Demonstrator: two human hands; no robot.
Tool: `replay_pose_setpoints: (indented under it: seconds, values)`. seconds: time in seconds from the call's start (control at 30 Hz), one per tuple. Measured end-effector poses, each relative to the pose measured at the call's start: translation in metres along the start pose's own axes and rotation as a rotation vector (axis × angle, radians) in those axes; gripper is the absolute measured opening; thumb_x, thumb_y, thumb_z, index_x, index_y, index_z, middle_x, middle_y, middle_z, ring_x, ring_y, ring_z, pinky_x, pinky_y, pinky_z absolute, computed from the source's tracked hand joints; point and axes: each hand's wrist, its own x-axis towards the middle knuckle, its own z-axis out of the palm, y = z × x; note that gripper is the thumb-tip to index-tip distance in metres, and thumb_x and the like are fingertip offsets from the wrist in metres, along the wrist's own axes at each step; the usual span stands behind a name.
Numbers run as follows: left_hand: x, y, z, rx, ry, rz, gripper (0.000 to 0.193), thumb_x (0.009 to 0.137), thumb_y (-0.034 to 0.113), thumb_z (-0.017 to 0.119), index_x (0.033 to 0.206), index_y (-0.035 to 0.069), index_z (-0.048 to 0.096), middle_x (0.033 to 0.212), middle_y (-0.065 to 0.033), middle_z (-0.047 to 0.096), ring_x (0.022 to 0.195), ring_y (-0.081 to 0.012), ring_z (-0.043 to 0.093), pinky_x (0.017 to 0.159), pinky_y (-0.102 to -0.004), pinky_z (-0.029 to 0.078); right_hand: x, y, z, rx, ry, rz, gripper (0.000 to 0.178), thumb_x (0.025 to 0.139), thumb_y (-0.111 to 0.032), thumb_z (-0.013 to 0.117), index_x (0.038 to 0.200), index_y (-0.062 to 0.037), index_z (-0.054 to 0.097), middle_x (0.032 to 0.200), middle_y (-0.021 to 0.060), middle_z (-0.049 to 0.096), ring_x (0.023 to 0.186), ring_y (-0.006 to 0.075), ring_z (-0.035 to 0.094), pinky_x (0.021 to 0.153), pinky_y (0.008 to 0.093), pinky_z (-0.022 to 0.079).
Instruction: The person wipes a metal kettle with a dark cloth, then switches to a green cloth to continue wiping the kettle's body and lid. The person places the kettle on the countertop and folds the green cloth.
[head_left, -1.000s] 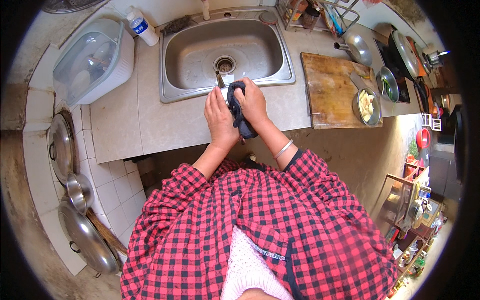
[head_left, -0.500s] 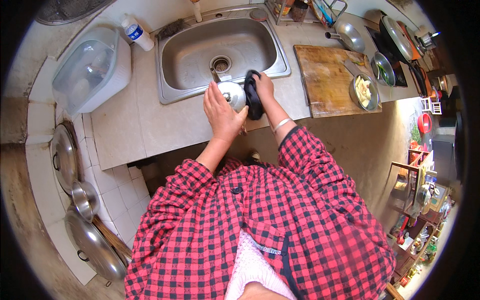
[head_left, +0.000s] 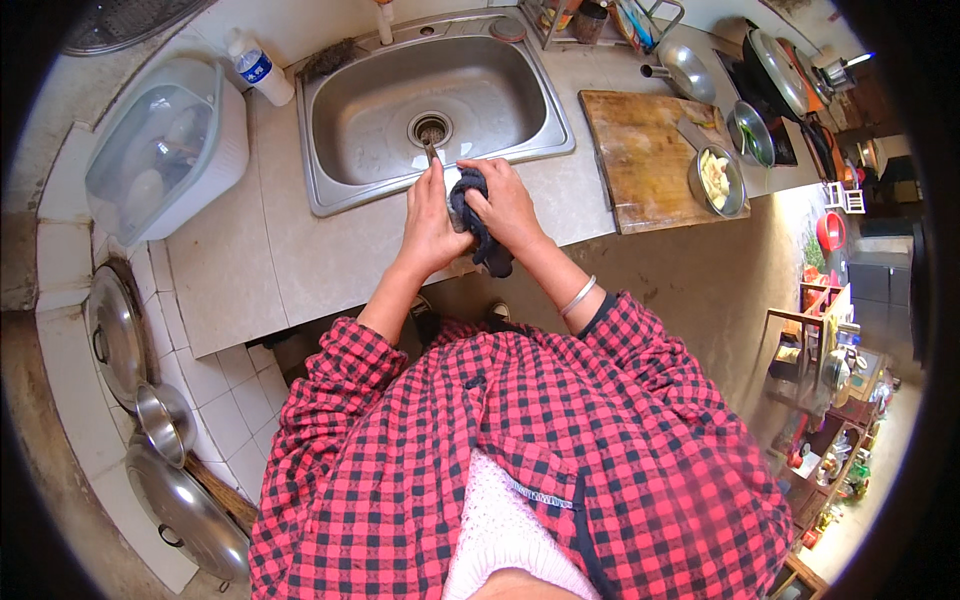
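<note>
Both my hands are together at the sink's front edge, around a rounded, pale thing almost wholly hidden by fingers and cloth. A narrow stem juts from it over the sink; its kind I cannot make out. My left hand grips it from the left, fingers pointing toward the sink. From the right, my right hand presses a dark, bunched cloth against it. The cloth's loose end hangs below, over the counter's front edge.
Behind my hands is the steel sink. A lidded plastic box and a bottle are at left. At right, a wooden cutting board bears a cleaver and a bowl of pale pieces. Pot lids lean at lower left.
My right hand has brought the cloth leftward onto the rounded thing, which showed openly before. The cloth is now bunched between my two hands, and my left hand has closed in slightly.
</note>
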Motion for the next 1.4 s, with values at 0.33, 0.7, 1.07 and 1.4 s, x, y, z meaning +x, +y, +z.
replay_pose_setpoints:
  seconds: [0.33, 0.7, 1.07, 1.4]
  values:
    - [-0.005, 0.0, 0.008, -0.116, 0.03, -0.004, 0.116, 0.064, 0.032, 0.084, 0.148, -0.005, 0.014, 0.14, -0.0256, 0.033, 0.129, -0.0413, 0.034, 0.111, -0.0449, 0.027, 0.036, 0.003, 0.001, -0.228, 0.032, 0.179, 0.025, 0.082, -0.024, 0.059, 0.104, -0.0114, 0.06, 0.089, 0.0166, 0.068, 0.082, 0.0402, 0.065, 0.073, 0.0502, 0.051]
    - [-0.017, 0.028, 0.011, -0.031, 0.159, -0.097, 0.125, 0.056, 0.038, 0.09, 0.146, -0.007, 0.016, 0.139, -0.0259, 0.032, 0.127, -0.0421, 0.034, 0.109, -0.0473, 0.03, 0.051, 0.118, -0.002, 0.958, 0.202, 0.912, 0.028, 0.089, -0.021, 0.06, 0.104, 0.0019, 0.063, 0.086, 0.0107, 0.067, 0.074, 0.0198, 0.062, 0.07, 0.0334, 0.051]
    - [0.011, 0.013, 0.006, -0.061, 0.067, 0.118, 0.128, 0.054, 0.025, 0.088, 0.149, -0.006, 0.007, 0.138, -0.0285, 0.038, 0.127, -0.0444, 0.037, 0.109, -0.0474, 0.032, 0.007, -0.003, -0.006, -0.127, -0.021, 0.032, 0.032, 0.083, -0.019, 0.059, 0.113, -0.0095, 0.057, 0.107, 0.0168, 0.058, 0.1, 0.0381, 0.059, 0.084, 0.047, 0.049]
    - [0.007, 0.02, 0.015, 0.021, 0.119, 0.063, 0.127, 0.051, 0.028, 0.09, 0.146, -0.008, 0.014, 0.136, -0.0277, 0.038, 0.124, -0.0425, 0.038, 0.107, -0.0488, 0.032, 0.048, -0.001, -0.002, -0.425, -0.043, 0.263, 0.026, 0.087, -0.028, 0.055, 0.097, -0.0042, 0.057, 0.081, 0.0223, 0.067, 0.077, 0.041, 0.066, 0.068, 0.0506, 0.052]
